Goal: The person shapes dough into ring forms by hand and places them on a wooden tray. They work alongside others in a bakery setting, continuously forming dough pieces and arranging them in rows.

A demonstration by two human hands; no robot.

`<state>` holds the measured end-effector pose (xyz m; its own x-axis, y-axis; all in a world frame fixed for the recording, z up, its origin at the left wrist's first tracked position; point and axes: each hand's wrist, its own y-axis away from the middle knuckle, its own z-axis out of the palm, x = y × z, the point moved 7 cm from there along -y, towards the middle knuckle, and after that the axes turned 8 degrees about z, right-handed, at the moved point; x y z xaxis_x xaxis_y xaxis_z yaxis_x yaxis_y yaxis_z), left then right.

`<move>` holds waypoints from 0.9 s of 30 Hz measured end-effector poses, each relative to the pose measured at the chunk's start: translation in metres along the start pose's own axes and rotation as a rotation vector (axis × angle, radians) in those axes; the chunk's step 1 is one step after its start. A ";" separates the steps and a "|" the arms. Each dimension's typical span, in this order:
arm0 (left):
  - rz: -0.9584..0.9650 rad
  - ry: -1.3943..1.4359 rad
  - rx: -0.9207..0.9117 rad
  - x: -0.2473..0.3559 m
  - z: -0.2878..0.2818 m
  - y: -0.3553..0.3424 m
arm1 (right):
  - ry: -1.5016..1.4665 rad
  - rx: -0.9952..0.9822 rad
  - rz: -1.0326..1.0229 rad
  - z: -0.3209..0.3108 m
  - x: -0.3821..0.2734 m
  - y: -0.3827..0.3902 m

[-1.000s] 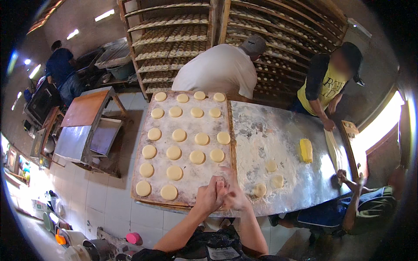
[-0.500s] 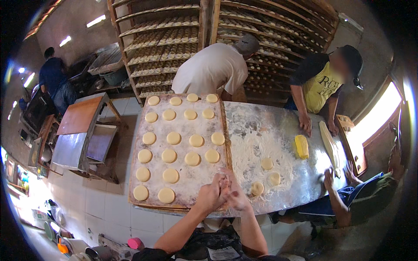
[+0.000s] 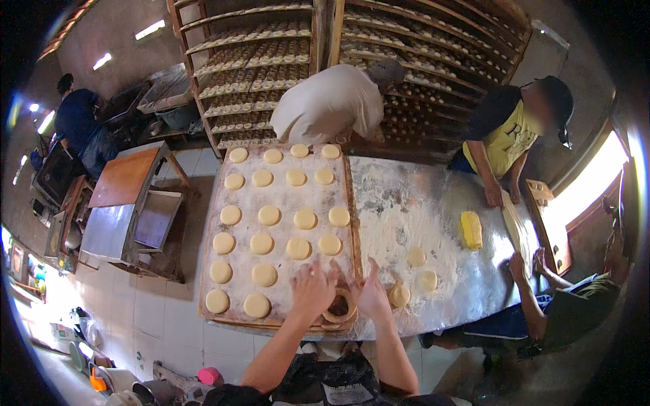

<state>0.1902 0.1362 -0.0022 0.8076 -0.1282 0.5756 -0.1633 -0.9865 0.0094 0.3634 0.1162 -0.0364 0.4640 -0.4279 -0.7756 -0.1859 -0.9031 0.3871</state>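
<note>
A person's left grip [image 3: 313, 289], bare fingers spread apart, hangs over a flour-dusted board [image 3: 291, 196], while the right grip [image 3: 372, 294], thumb and fingers also parted, is at the board's right edge. Between the two sits a tan ring [image 3: 351, 310], thick-rimmed around a dark hollow; whether either one touches it cannot be told. Ahead and to the left of the left grip, smooth, pale dough discs [image 3: 269, 216] lie in loose rows. Just right of the right grip, three more rounds [image 3: 416, 256] rest on the flour-smeared metal desk [image 3: 433, 183]. Farther right are a smooth yellow block [image 3: 470, 230] and a long dough strip [image 3: 517, 230] at co-workers' hands [image 3: 495, 196]. Beyond both grips rise wooden racks [image 3: 335, 40].
</note>
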 end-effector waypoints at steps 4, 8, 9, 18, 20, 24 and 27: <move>0.076 -0.016 -0.120 -0.012 0.009 0.021 | 0.288 -0.092 -0.039 0.010 -0.001 0.014; 0.149 -0.090 -0.142 -0.010 0.014 0.031 | 0.422 -0.086 -0.130 0.016 -0.013 0.032; 0.169 -0.093 -0.105 -0.009 0.011 0.030 | 0.441 -0.116 -0.094 0.018 -0.012 0.032; 0.121 -0.369 0.328 -0.065 -0.026 -0.052 | 0.533 0.222 -0.210 0.032 -0.067 -0.071; 0.173 -0.323 0.287 -0.070 -0.023 -0.065 | 0.669 0.341 -0.323 0.051 -0.084 -0.086; 0.302 -0.071 0.147 -0.042 -0.012 -0.072 | 0.158 -0.024 -0.440 0.055 -0.077 -0.087; 0.350 0.260 0.063 0.005 0.007 -0.073 | -0.130 -0.012 -0.235 -0.015 -0.031 -0.078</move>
<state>0.2103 0.2064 -0.0061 0.5396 -0.4337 0.7217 -0.3598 -0.8937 -0.2680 0.3765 0.2006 -0.0348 0.3777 -0.2079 -0.9023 -0.0759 -0.9781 0.1937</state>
